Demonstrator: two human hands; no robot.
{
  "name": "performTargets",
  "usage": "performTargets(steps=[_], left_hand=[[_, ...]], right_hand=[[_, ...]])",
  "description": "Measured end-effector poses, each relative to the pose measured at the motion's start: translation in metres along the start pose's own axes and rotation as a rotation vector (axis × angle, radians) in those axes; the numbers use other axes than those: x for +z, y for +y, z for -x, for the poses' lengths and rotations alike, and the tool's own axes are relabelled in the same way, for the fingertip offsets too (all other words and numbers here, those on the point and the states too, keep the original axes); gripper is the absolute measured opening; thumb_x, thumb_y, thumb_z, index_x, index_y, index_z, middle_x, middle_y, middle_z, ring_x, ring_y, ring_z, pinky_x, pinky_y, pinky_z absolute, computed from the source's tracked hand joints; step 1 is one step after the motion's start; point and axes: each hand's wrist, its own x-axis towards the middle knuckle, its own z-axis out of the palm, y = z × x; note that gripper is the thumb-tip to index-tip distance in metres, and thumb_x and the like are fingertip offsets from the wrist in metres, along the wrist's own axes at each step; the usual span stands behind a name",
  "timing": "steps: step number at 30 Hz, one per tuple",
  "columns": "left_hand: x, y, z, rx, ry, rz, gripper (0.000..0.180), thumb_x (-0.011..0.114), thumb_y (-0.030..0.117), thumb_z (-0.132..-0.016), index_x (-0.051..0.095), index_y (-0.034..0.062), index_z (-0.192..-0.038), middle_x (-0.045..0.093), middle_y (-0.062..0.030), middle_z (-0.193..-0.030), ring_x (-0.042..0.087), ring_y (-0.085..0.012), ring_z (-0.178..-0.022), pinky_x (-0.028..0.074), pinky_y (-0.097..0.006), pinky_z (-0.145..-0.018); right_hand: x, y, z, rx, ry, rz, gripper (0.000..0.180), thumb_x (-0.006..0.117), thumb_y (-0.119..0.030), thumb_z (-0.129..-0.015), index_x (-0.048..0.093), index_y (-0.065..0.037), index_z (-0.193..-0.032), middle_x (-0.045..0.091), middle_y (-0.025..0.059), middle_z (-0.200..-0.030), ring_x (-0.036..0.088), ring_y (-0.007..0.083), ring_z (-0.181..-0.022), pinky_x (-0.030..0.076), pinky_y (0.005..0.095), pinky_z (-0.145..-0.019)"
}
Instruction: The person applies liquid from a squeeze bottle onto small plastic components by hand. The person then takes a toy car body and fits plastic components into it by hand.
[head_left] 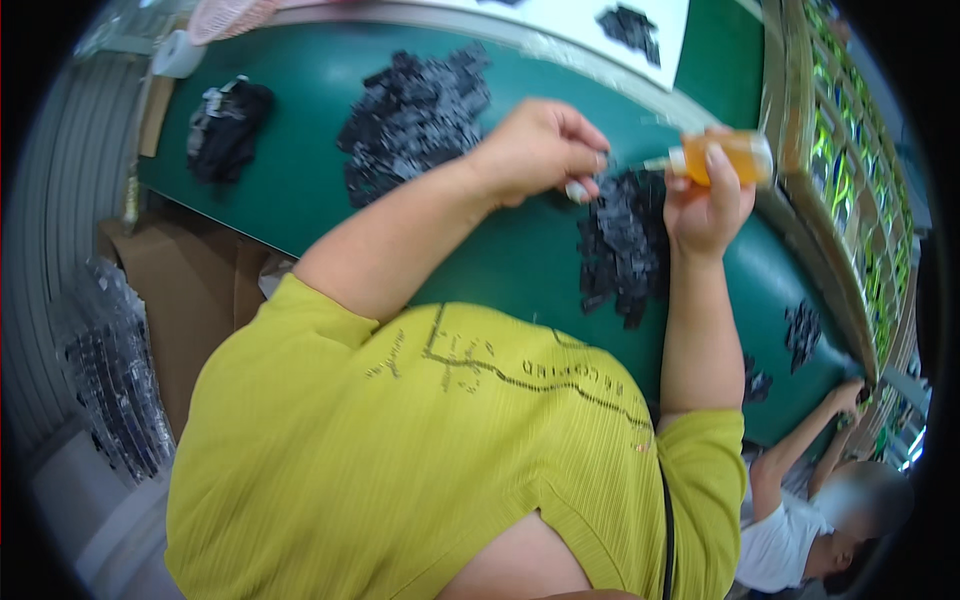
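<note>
The amber bottle (728, 159) is gripped in the right hand (708, 205), nearly level by the far end of the strips (622, 250), its nozzle (657, 163) pointed toward the left hand (540, 150); the left fingertips are drawn narrow, but whether a piece is pinched there cannot be told. For good control, the nozzle should probably be kept close to those fingertips and the bottle squeezed lightly, so that stray drips are avoided.
</note>
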Motion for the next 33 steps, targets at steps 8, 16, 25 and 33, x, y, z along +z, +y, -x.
performTargets(steps=[8, 16, 25, 33], left_hand=[[-0.055, 0.068, -0.036, 0.450, 0.402, -0.286, 0.023, 0.069, 0.002, -0.076, 0.059, -0.0069, -0.095, 0.066, -0.0140, -0.080, 0.065, -0.0177, -0.064, 0.053, -0.026, -0.059], [-0.105, 0.090, -0.058, 0.324, 0.594, -0.775, 0.021, 0.073, 0.013, -0.073, 0.067, -0.0011, -0.086, 0.067, -0.0095, -0.077, 0.064, -0.0141, -0.066, 0.050, -0.027, -0.059], [-0.117, 0.060, -0.021, 0.147, 0.441, -1.062, 0.027, 0.080, 0.021, -0.066, 0.067, 0.0023, -0.081, 0.065, -0.0094, -0.074, 0.061, -0.0187, -0.067, 0.048, -0.031, -0.064], [-0.108, 0.064, 0.008, 0.165, 0.406, -0.851, 0.016, 0.073, 0.008, -0.069, 0.065, -0.0005, -0.081, 0.064, -0.0054, -0.076, 0.057, -0.0138, -0.069, 0.045, -0.027, -0.064]], right_hand=[[0.002, -0.002, 0.006, 0.026, 0.009, 0.035, 0.022, 0.060, -0.007, -0.082, 0.052, 0.000, -0.102, 0.058, 0.0133, -0.084, 0.054, 0.0161, -0.059, 0.042, 0.0244, -0.046], [0.001, -0.001, 0.001, 0.013, 0.037, 0.035, 0.024, 0.061, -0.007, -0.082, 0.052, 0.000, -0.102, 0.058, 0.0126, -0.085, 0.055, 0.0162, -0.063, 0.043, 0.0242, -0.047], [0.004, 0.001, 0.003, 0.024, -0.007, 0.044, 0.022, 0.061, -0.005, -0.082, 0.052, 0.000, -0.101, 0.059, 0.0123, -0.084, 0.054, 0.0157, -0.061, 0.043, 0.0241, -0.048], [0.001, 0.001, 0.003, 0.022, 0.032, 0.049, 0.022, 0.061, -0.005, -0.082, 0.052, 0.000, -0.101, 0.058, 0.0115, -0.083, 0.054, 0.0155, -0.061, 0.043, 0.0239, -0.047]])
